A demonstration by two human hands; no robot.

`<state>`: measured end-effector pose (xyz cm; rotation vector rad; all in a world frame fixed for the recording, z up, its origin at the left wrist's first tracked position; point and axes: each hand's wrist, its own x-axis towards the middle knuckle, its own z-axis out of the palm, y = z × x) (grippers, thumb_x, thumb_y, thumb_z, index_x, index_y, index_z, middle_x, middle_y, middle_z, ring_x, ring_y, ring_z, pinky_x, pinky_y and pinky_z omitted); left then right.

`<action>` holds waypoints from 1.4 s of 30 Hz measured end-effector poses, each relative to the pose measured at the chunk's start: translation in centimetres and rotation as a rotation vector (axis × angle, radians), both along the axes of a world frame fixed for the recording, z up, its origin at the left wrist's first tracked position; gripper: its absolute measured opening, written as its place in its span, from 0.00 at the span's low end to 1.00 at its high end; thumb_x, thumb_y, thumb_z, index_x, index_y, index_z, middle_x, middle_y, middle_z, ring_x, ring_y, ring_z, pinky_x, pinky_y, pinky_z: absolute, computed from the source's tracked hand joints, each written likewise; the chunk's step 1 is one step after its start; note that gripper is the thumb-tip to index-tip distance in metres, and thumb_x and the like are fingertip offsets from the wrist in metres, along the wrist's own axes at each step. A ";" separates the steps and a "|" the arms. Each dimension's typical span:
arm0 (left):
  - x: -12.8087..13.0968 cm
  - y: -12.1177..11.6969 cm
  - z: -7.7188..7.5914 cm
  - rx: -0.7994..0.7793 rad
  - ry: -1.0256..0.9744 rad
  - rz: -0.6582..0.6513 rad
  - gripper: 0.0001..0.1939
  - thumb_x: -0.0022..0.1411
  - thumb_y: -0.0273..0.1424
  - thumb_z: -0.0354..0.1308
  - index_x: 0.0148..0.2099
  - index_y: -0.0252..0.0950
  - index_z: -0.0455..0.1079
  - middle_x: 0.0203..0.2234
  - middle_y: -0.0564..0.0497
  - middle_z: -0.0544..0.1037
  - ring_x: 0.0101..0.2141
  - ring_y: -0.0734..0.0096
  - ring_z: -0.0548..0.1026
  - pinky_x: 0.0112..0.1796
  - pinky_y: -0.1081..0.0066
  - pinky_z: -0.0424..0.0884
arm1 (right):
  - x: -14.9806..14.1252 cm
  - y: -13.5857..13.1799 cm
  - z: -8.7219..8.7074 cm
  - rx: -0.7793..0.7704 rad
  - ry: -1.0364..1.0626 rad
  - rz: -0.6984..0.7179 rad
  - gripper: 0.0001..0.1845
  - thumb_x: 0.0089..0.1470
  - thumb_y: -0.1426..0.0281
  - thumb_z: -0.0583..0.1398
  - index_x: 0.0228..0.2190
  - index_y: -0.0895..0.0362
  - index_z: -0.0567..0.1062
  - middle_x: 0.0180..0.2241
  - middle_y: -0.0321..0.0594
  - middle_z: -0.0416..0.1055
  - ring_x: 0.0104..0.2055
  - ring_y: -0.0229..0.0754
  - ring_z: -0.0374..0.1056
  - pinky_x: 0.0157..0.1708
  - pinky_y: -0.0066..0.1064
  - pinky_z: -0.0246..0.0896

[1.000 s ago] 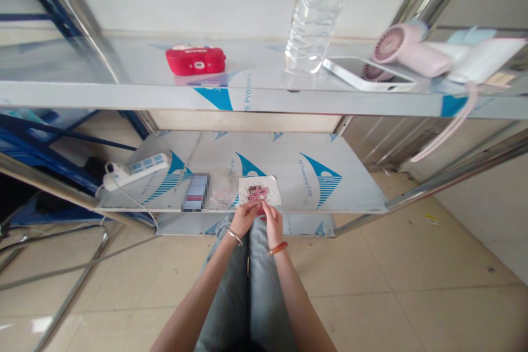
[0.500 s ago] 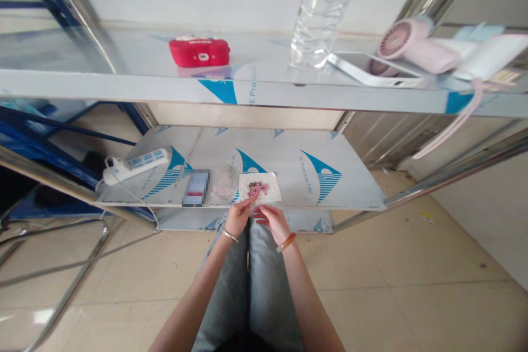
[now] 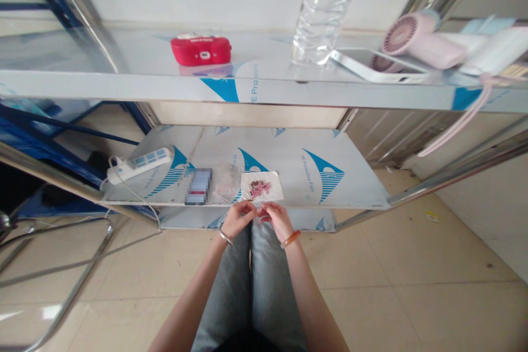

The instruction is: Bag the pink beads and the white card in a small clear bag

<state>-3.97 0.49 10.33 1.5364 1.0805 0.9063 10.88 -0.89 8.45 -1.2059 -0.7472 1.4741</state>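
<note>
Beyond the fingers (image 3: pixel 247 207), white sheet (image 3: pixel 276 191), long side crosswise

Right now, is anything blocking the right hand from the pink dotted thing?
Nothing that I can see. The pink dotted thing lies on the white sheet, just beyond the right hand. The left hand is beside it, leaving the way open.

My two bare forearms, left (image 3: pixel 193 291) and right (image 3: pixel 313 291), reach forward from the bottom edge and slant inward above my legs (image 3: pixel 270 286) in faded blue denim. A slim, silver-coloured metal bangle (image 3: pixel 225 237) circles my left wrist; a thicker, orange-brown ring bangle (image 3: pixel 291 239) circles my right. My left hand (image 3: pixel 236 220) and right hand (image 3: pixel 278 221) face each other with fingers bent, fingertips close together; whether they touch is too small to tell.
</note>
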 end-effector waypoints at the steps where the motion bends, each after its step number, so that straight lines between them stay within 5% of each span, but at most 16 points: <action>1: 0.1 0.1 0.1 -0.027 -0.024 -0.023 0.19 0.56 0.45 0.58 0.27 0.33 0.69 0.22 0.52 0.73 0.26 0.73 0.71 0.31 0.73 0.67 | -0.1 -0.1 0.1 0.011 -0.009 0.025 0.15 0.39 0.59 0.65 0.21 0.59 0.73 0.22 0.36 0.70 0.23 0.34 0.65 0.23 0.24 0.58; 8: 0.5 1.0 -0.5 -0.125 -0.085 -0.228 0.24 0.57 0.51 0.54 0.27 0.33 0.65 0.20 0.54 0.69 0.24 0.76 0.66 0.29 0.74 0.62 | -0.8 -0.2 0.3 0.030 -0.005 0.086 0.18 0.42 0.57 0.63 0.21 0.58 0.67 0.18 0.31 0.64 0.19 0.32 0.60 0.19 0.23 0.51; 14: 0.3 1.4 -1.9 -0.086 -0.018 -0.221 0.19 0.60 0.45 0.50 0.27 0.34 0.63 0.21 0.55 0.66 0.24 0.75 0.64 0.29 0.74 0.62 | -0.6 -0.1 -0.4 0.063 -0.054 0.097 0.21 0.45 0.52 0.61 0.21 0.56 0.63 0.18 0.32 0.63 0.20 0.32 0.59 0.20 0.24 0.51; 20: 1.3 0.7 -1.2 0.077 0.426 -0.019 0.11 0.63 0.31 0.47 0.28 0.36 0.63 0.21 0.53 0.69 0.25 0.73 0.67 0.29 0.74 0.60 | -1.1 0.6 -1.9 0.156 -0.356 0.043 0.17 0.48 0.54 0.55 0.21 0.55 0.63 0.18 0.33 0.60 0.21 0.34 0.57 0.21 0.26 0.51; 27: 2.1 0.0 0.3 0.110 0.893 0.119 0.09 0.66 0.30 0.45 0.38 0.37 0.67 0.32 0.47 0.76 0.34 0.66 0.75 0.32 0.73 0.62 | -1.9 0.1 -2.3 0.241 -0.780 -0.099 0.12 0.51 0.62 0.52 0.20 0.54 0.62 0.20 0.35 0.63 0.25 0.38 0.58 0.29 0.28 0.50; 31: 1.5 0.3 -0.5 0.150 0.851 0.189 0.09 0.67 0.32 0.46 0.41 0.37 0.67 0.34 0.45 0.77 0.34 0.64 0.76 0.34 0.72 0.64 | -2.4 -0.5 -2.3 0.200 -0.860 -0.114 0.11 0.53 0.63 0.53 0.22 0.54 0.65 0.23 0.37 0.67 0.27 0.39 0.61 0.30 0.28 0.51; 36: 1.4 0.2 -0.8 0.245 0.752 0.120 0.11 0.64 0.26 0.49 0.44 0.39 0.71 0.36 0.47 0.79 0.38 0.65 0.76 0.41 0.71 0.66 | -2.9 -0.7 -2.9 0.169 -0.804 -0.220 0.13 0.54 0.60 0.54 0.25 0.55 0.68 0.26 0.39 0.69 0.27 0.38 0.62 0.31 0.28 0.52; 42: 2.1 -0.1 -0.5 0.297 0.785 0.042 0.15 0.62 0.22 0.49 0.42 0.39 0.76 0.49 0.45 0.75 0.48 0.61 0.73 0.48 0.63 0.64 | -2.8 -0.8 -2.7 0.197 -0.854 -0.260 0.12 0.56 0.62 0.51 0.26 0.55 0.66 0.28 0.40 0.69 0.28 0.38 0.62 0.33 0.29 0.53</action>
